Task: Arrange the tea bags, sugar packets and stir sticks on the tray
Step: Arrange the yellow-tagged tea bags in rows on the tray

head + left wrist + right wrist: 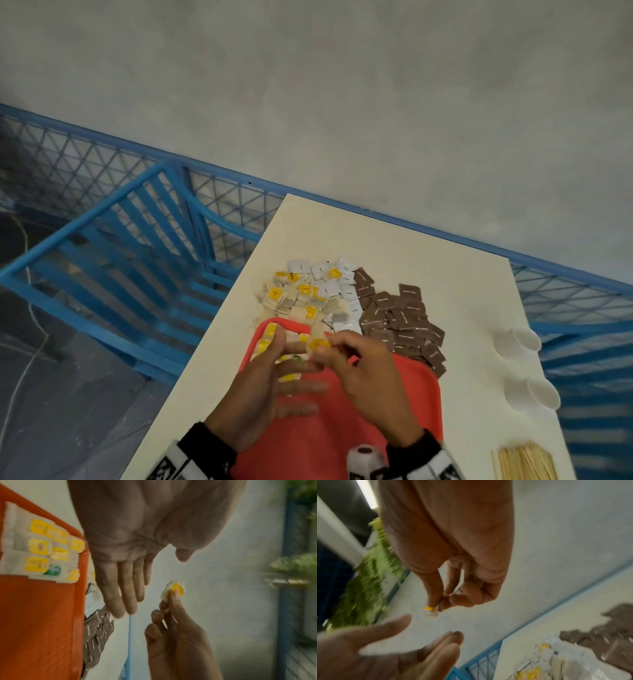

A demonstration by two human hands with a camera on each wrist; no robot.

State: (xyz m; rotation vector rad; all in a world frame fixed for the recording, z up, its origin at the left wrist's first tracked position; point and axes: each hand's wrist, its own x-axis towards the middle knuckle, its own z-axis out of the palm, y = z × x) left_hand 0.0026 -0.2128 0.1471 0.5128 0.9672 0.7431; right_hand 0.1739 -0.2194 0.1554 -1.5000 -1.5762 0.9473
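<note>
The right hand (363, 373) pinches a yellow-tagged tea bag (318, 343) above the tray (404, 377); the left hand (270, 387) hovers beside it, fingers straight and empty. In the tray's far left corner lie rows of tea bags (42, 547). Beyond the tray, loose bags (301, 298) and brown packets (404, 318) are heaped on the surface (428, 246), with sticks (524, 462) at its right.

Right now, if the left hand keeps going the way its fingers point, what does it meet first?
Probably the right hand pinching a yellow-tagged tea bag; the left hand points flat toward it above the red tray. Depth between them is unclear.
</note>
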